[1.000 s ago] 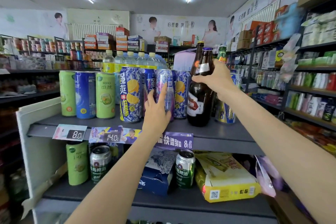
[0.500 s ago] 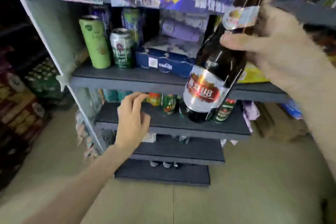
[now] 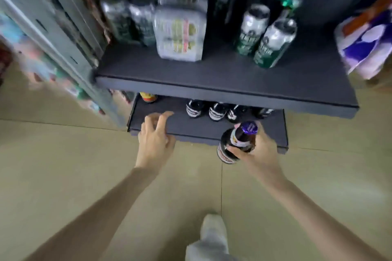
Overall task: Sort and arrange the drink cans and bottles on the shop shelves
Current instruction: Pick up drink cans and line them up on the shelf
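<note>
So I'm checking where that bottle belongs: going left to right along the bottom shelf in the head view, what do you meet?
Yellow-and-red can → left hand at the shelf edge → row of dark bottles → brown bottle held in the right hand.

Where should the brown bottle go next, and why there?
Probably onto the bottom shelf: the right hand grips the brown bottle just in front of that shelf's edge, and a row of similar dark bottles already stands at its back, with bare shelf before them. The left hand hovers at the shelf edge, holding nothing.
</note>
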### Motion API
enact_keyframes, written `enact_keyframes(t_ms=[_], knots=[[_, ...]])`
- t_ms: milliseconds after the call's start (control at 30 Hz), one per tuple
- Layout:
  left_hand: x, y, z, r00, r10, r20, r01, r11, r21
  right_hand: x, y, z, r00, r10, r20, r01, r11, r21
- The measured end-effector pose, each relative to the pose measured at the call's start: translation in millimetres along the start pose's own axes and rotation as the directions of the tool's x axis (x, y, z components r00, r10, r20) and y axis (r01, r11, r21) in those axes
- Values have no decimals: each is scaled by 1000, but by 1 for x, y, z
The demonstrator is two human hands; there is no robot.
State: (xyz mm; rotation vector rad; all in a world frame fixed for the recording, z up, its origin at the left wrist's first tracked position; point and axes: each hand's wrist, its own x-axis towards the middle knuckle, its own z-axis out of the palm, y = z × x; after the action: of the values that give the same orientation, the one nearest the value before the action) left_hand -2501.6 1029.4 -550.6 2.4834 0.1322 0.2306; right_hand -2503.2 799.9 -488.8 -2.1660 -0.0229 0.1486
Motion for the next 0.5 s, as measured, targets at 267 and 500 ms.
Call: enact_keyframes(t_ms=[267,500], knots=[[17,-111,122,988,-150,-46,147,987,-72,95,116,107,979,-198,-40,197,980,-41],[68,-123,204,990,-137,15,135,948,-289,131,154,127,965,-262,-23,260,964,-61]])
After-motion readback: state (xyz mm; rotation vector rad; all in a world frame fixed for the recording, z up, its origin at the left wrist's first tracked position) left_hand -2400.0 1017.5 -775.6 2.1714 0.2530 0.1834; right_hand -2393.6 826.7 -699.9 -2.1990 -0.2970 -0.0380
